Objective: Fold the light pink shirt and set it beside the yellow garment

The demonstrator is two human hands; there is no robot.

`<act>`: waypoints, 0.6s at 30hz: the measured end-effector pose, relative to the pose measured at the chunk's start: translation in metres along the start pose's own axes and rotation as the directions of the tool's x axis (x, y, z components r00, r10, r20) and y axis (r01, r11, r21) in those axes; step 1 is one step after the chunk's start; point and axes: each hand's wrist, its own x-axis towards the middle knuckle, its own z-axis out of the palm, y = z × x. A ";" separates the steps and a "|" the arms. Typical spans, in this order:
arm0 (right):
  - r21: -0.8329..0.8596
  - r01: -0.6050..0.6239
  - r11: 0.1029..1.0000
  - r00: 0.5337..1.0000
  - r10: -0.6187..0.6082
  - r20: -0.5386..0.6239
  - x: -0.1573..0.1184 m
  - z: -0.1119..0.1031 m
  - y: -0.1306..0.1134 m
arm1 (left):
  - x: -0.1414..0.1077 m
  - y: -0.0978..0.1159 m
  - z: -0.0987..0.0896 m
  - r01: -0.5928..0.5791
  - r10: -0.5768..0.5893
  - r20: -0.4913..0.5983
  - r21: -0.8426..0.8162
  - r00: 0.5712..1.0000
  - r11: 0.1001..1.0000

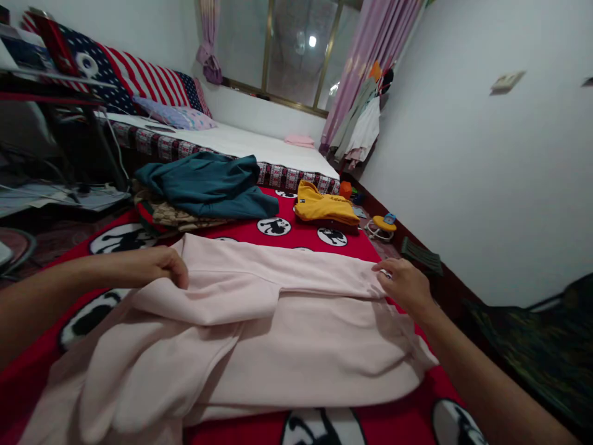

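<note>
A pale pink garment (pixel 324 346), which looks like a sweatshirt, lies spread over a red blanket (pixel 241 436) with black-and-white round prints. One sleeve stretches along its far edge, while the left part is bunched in loose folds. My left hand (pixel 169 266) is closed with curled fingers on the cloth at the far left, near the shoulder. At the right end of the sleeve, my right hand (pixel 401 281) pinches the cuff between thumb and fingers. The left fingertips are partly hidden by the fabric.
Beyond the garment, teal clothing (pixel 208 185) lies on a brown patterned garment (pixel 180 213). A folded yellow garment (pixel 324 204) sits farther right. A white-topped bed (pixel 250 139) stands behind, a desk (pixel 50 93) at left, a small yellow stool (pixel 384 224) and camouflage-patterned chair (pixel 532 346) at right.
</note>
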 end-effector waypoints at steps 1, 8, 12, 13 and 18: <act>0.016 0.039 0.999 0.998 -0.038 -0.042 0.006 0.002 -0.002 | 0.004 0.004 -0.005 -0.038 0.041 -0.073 0.036 0.996 0.999; 0.077 0.117 0.990 0.993 -0.119 0.023 0.023 0.073 -0.016 | 0.054 0.018 0.005 -0.115 0.330 -0.563 0.382 0.758 0.917; -0.047 0.117 0.992 0.980 -0.108 0.168 0.015 0.100 -0.011 | 0.071 -0.007 0.026 0.081 0.261 -0.611 0.474 0.748 0.877; -0.051 0.103 0.993 0.983 -0.093 0.159 0.014 0.102 -0.009 | 0.072 -0.013 0.028 0.115 0.246 -0.647 0.463 0.721 0.879; -0.092 -0.037 0.995 0.999 0.039 0.028 0.018 0.089 -0.015 | 0.075 -0.021 0.027 0.138 0.239 -0.750 0.402 0.617 0.905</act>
